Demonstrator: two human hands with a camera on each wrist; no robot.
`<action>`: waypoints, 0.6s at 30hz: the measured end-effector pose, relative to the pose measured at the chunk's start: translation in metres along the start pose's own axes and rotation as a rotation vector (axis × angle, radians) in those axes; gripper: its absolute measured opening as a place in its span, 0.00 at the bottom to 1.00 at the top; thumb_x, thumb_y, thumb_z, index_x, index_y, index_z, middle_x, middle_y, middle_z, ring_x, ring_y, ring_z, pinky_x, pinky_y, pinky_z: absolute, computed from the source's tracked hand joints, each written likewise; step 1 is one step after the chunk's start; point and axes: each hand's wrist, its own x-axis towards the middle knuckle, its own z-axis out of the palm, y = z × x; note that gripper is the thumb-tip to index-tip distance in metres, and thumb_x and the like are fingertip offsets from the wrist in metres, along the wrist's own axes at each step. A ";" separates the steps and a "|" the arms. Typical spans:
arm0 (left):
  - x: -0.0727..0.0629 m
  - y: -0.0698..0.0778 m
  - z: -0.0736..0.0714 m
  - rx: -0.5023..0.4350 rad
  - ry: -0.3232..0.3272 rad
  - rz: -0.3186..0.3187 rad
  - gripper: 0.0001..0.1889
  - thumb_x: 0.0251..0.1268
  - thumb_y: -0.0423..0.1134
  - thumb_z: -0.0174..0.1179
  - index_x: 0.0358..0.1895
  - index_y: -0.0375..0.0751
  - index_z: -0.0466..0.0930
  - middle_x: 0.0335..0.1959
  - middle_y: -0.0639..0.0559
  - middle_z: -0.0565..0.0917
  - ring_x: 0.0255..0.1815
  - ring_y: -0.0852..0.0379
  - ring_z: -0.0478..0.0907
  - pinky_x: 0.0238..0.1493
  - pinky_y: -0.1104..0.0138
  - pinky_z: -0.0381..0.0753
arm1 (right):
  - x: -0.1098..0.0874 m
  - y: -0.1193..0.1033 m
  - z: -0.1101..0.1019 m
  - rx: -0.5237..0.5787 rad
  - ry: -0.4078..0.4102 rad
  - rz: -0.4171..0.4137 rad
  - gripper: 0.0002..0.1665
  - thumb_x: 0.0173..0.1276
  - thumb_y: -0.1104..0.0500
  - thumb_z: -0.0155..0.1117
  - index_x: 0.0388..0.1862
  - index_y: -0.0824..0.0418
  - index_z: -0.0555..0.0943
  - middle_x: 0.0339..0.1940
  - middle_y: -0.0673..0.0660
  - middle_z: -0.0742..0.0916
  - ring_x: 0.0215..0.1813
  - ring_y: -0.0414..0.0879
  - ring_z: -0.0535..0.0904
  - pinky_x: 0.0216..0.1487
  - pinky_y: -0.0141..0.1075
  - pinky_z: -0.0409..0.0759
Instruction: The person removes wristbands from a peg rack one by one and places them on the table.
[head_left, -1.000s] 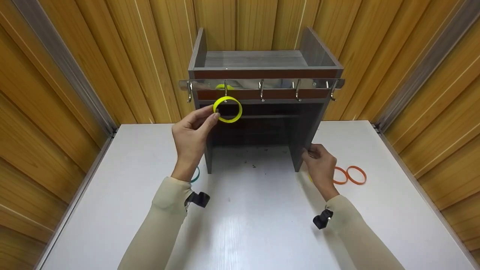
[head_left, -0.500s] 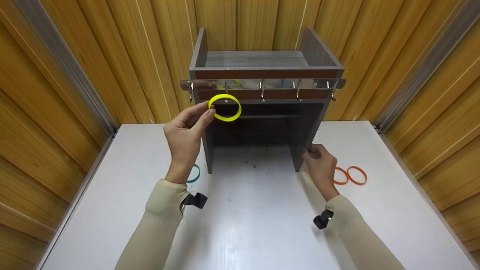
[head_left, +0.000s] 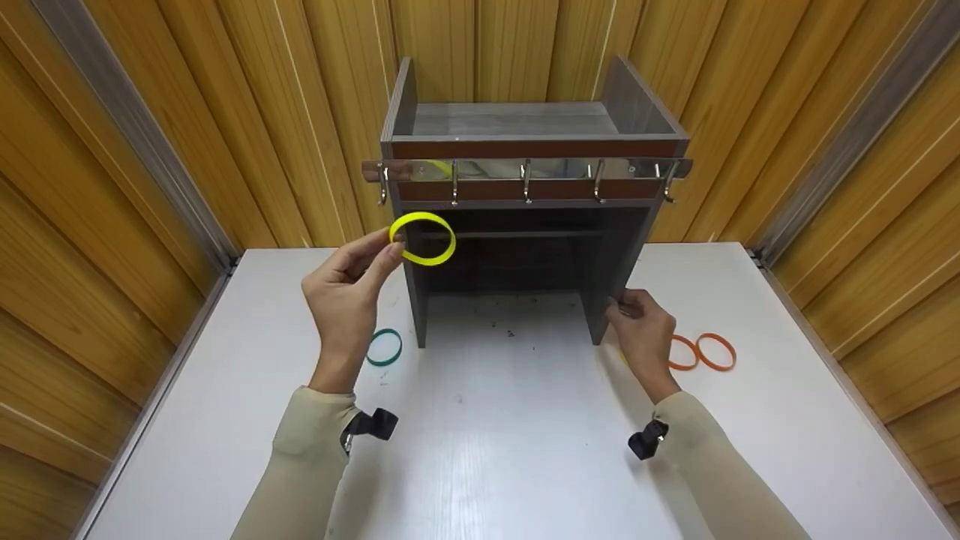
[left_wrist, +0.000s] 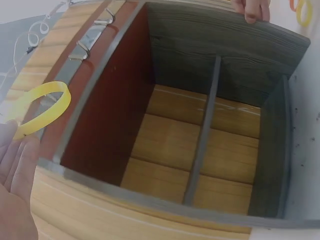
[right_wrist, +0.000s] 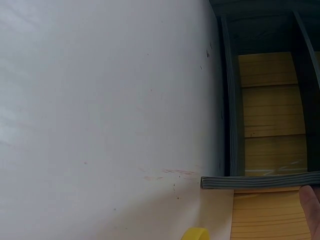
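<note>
My left hand (head_left: 341, 300) pinches a yellow silicone wristband (head_left: 422, 238) between thumb and fingers. The band is in front of the left leg of a grey wooden shelf (head_left: 510, 120), below the hook rail (head_left: 491, 169), and hangs on no hook. In the left wrist view the same yellow wristband (left_wrist: 50, 112) stands apart from the hooks. My right hand (head_left: 643, 326) holds the front edge of the shelf's right side panel (head_left: 613, 262), low down. Its thumb (right_wrist: 311, 205) touches that panel in the right wrist view; its other fingers are mostly hidden there.
A green wristband (head_left: 385, 348) lies on the white table (head_left: 480, 450) left of the shelf. Orange wristbands (head_left: 716, 352) lie to the right, with a yellow one (right_wrist: 195, 234) partly hidden near my right hand. Wood-panelled walls (head_left: 862, 150) surround the table.
My left hand has drawn back left and downward with the yellow wristband, away from the second hook, uncovering more of the green wristband. My right hand has stayed at the panel.
</note>
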 end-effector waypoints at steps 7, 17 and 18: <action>-0.012 -0.018 -0.019 0.037 0.046 -0.085 0.13 0.67 0.29 0.73 0.53 0.32 0.89 0.47 0.41 0.91 0.46 0.56 0.90 0.52 0.66 0.89 | -0.001 0.001 0.001 0.011 -0.007 0.002 0.08 0.66 0.68 0.74 0.44 0.67 0.88 0.40 0.60 0.92 0.38 0.29 0.86 0.37 0.19 0.81; -0.024 -0.046 -0.045 0.079 0.092 -0.197 0.14 0.69 0.33 0.72 0.55 0.34 0.89 0.49 0.44 0.91 0.49 0.55 0.90 0.52 0.66 0.88 | -0.001 0.000 0.002 0.024 0.001 -0.004 0.07 0.67 0.69 0.73 0.43 0.69 0.88 0.40 0.62 0.92 0.38 0.27 0.85 0.37 0.19 0.81; -0.026 -0.049 -0.047 0.080 0.097 -0.216 0.14 0.70 0.33 0.72 0.56 0.35 0.89 0.49 0.45 0.91 0.49 0.55 0.90 0.53 0.66 0.88 | -0.002 0.000 0.002 0.024 0.002 -0.003 0.07 0.67 0.69 0.73 0.43 0.69 0.87 0.40 0.62 0.92 0.38 0.27 0.85 0.37 0.19 0.81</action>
